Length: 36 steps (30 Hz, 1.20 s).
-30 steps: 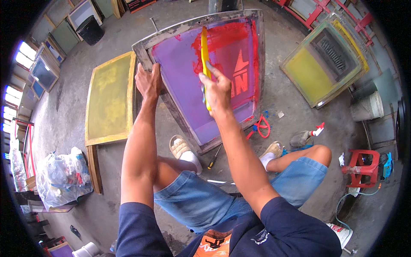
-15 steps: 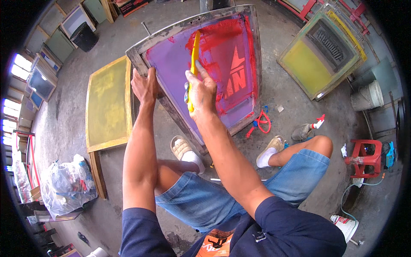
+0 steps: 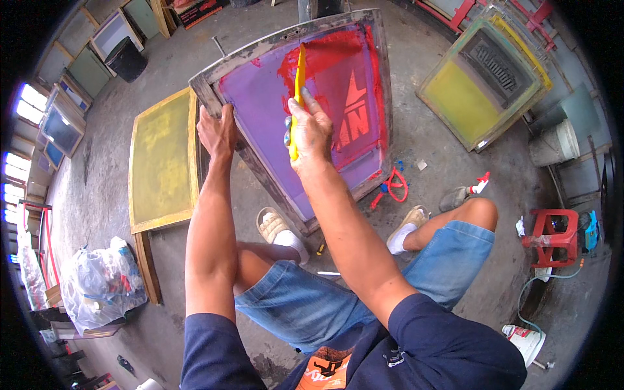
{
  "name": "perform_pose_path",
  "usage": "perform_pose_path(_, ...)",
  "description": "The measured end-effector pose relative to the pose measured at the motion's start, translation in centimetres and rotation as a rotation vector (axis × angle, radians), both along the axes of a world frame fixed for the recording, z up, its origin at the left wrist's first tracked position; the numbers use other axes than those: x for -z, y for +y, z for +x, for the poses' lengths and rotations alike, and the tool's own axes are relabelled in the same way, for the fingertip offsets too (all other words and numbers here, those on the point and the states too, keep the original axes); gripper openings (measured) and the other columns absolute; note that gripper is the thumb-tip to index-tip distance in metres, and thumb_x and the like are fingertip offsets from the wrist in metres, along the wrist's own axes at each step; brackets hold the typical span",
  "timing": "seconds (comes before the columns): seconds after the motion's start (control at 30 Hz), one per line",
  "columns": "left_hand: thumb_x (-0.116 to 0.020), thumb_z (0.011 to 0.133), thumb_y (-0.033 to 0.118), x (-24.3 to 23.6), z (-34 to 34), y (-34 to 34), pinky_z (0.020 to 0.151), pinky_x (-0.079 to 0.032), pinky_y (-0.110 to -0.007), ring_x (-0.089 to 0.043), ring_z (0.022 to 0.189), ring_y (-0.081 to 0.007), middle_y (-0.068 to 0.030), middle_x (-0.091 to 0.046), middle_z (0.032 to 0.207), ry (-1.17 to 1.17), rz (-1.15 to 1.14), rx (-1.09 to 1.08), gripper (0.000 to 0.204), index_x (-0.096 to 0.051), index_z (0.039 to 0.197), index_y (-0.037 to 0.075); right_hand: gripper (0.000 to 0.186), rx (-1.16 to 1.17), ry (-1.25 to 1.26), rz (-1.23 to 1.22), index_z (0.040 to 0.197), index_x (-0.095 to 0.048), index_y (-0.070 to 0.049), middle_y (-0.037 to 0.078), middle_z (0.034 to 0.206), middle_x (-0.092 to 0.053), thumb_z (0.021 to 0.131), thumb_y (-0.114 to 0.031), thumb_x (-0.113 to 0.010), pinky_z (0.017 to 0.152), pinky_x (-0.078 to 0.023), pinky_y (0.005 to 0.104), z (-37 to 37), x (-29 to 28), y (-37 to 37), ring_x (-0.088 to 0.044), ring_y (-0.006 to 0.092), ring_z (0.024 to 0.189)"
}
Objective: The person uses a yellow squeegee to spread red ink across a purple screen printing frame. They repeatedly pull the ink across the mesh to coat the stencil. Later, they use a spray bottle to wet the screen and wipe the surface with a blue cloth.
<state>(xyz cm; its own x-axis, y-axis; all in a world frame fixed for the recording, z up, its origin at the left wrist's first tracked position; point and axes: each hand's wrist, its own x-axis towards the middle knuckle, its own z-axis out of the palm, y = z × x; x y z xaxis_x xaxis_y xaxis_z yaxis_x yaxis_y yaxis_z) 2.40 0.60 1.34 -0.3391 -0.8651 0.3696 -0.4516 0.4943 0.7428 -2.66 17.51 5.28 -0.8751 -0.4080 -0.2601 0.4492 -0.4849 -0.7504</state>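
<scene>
A screen frame [image 3: 381, 65] with weathered rails and purple mesh [image 3: 253, 143] stands tilted in front of me, its right part smeared red around pale letter shapes. My left hand [image 3: 216, 130] is closed on the frame's left rail, near the upper corner. In my right hand [image 3: 311, 130] is a long yellow scraper [image 3: 300, 68], held upright against the red-smeared mesh, its tip near the top rail.
Yellow screens lean at left [image 3: 162, 156] and right [image 3: 455, 104]. A plastic bag [image 3: 97, 286], red stool [image 3: 552, 237], white bucket [image 3: 556, 143], spray bottle [image 3: 465, 195], red tangled strap [image 3: 396, 185] and screwdriver [image 3: 320, 249] are on the concrete floor around my sandalled feet.
My right hand and the scraper have shifted left in the picture, along with the screen and my left hand on it, which moved slightly. Both grips stay the same.
</scene>
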Motion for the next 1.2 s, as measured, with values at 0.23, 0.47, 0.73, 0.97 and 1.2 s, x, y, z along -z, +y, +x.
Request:
perform_pose_path(0.23,-0.057,0.073,0.033,0.4,0.4,-0.4,0.074,-0.046,-0.047,-0.060,0.077,-0.0420,-0.0255,-0.063,0.081,0.050,-0.045,0.003,0.040,-0.055,0.089,-0.004,0.041,-0.025,-0.010,-0.010,0.127,-0.049,-0.016,-0.002,0.063,-0.047,0.087,-0.013,-0.059,0.034,-0.034,0.0202,2.3,-0.4,-1.5,-0.042,0.0060,0.043)
perform_pose_path(0.47,-0.056,0.074,0.030,-0.6,0.3,0.4,0.072,-0.044,-0.047,-0.060,0.075,-0.0413,-0.0245,-0.062,0.079,0.048,-0.021,0.035,0.036,-0.055,0.086,-0.004,0.044,-0.008,-0.061,-0.076,0.130,-0.047,-0.014,-0.003,0.064,-0.045,0.087,-0.010,-0.057,0.036,-0.037,0.0219,-0.3,-1.5,-0.6,-0.042,0.0056,0.047)
perform_pose_path(0.73,-0.056,0.074,0.029,-0.3,0.1,0.7,0.072,-0.044,-0.047,-0.060,0.076,-0.0418,-0.0258,-0.061,0.080,0.042,-0.027,0.037,0.036,-0.055,0.087,-0.004,0.047,0.046,-0.049,-0.055,0.132,-0.045,-0.014,-0.003,0.063,-0.045,0.087,-0.010,-0.057,0.037,-0.038,0.0222,-0.9,-1.1,-0.9,-0.042,0.0060,0.046)
perform_pose_path(0.97,-0.057,0.073,0.031,0.6,-0.4,0.2,0.074,-0.044,-0.047,-0.060,0.079,-0.0422,-0.0251,-0.062,0.080,0.035,-0.032,-0.004,0.037,-0.054,0.086,-0.004,0.047,0.068,-0.078,-0.067,0.133,-0.045,-0.016,-0.003,0.062,-0.044,0.088,-0.011,-0.056,0.036,-0.036,0.0226,-1.4,-1.5,-1.2,-0.040,0.0058,0.044)
perform_pose_path(1.2,-0.057,0.073,0.030,0.0,-0.1,0.6,0.074,-0.045,-0.047,-0.060,0.078,-0.0416,-0.0253,-0.062,0.080,0.051,-0.021,0.028,0.036,-0.055,0.085,-0.004,0.041,0.004,-0.028,-0.039,0.128,-0.049,-0.017,-0.002,0.067,-0.045,0.088,-0.013,-0.056,0.036,-0.035,0.0213,-1.3,-0.9,-0.4,-0.042,0.0062,0.049)
